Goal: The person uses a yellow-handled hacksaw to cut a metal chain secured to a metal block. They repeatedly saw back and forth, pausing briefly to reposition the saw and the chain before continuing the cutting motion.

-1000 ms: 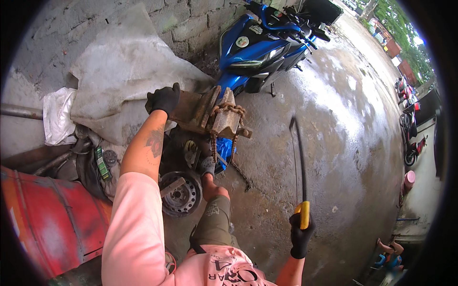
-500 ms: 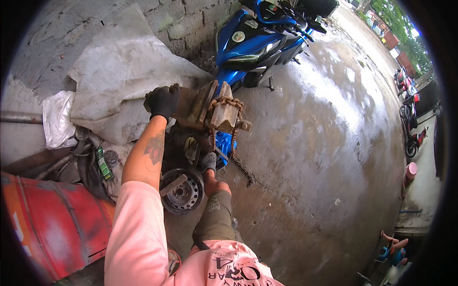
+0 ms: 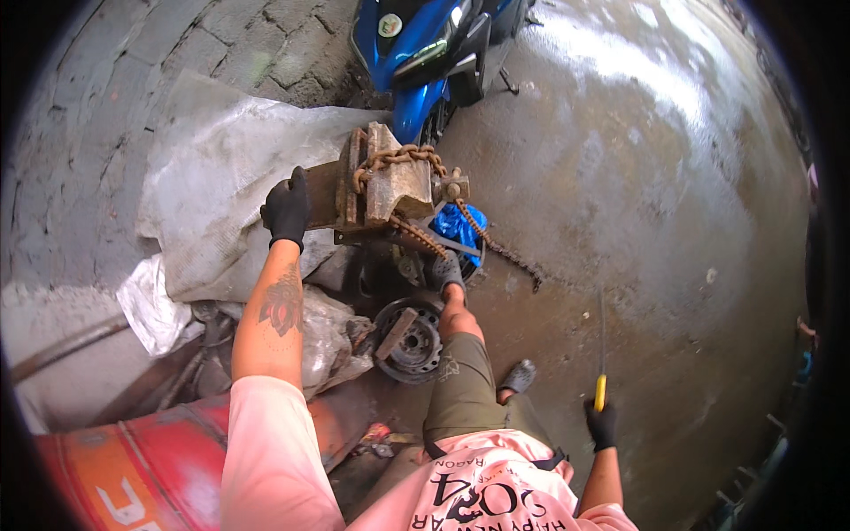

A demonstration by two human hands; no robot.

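Observation:
A rusty bench vise [image 3: 394, 190] stands in front of me, with a rusty chain [image 3: 398, 159] wrapped around its jaw end and hanging down. My left hand [image 3: 285, 211], in a black glove, is closed on the vise's left end. Out to the right, low in the view, my right hand [image 3: 600, 425], also gloved in black, grips a long thin tool by its yellow handle [image 3: 600, 393]. The tool's narrow grey shaft points away from me; its exact kind is unclear. My foot in a grey clog [image 3: 447, 270] rests below the vise.
A blue scooter [image 3: 421, 66] is parked beyond the vise. A steel wheel rim [image 3: 412, 345] lies beneath. Pale sheeting [image 3: 212, 168] covers things along the block wall at left, near a red drum [image 3: 168, 460]. Blue plastic [image 3: 460, 226] sits under the vise; loose chain trails across the wet concrete floor.
My right hand has come into view at the lower right, holding the yellow-handled tool. The view has shifted and turned; my left hand stays on the vise's left end.

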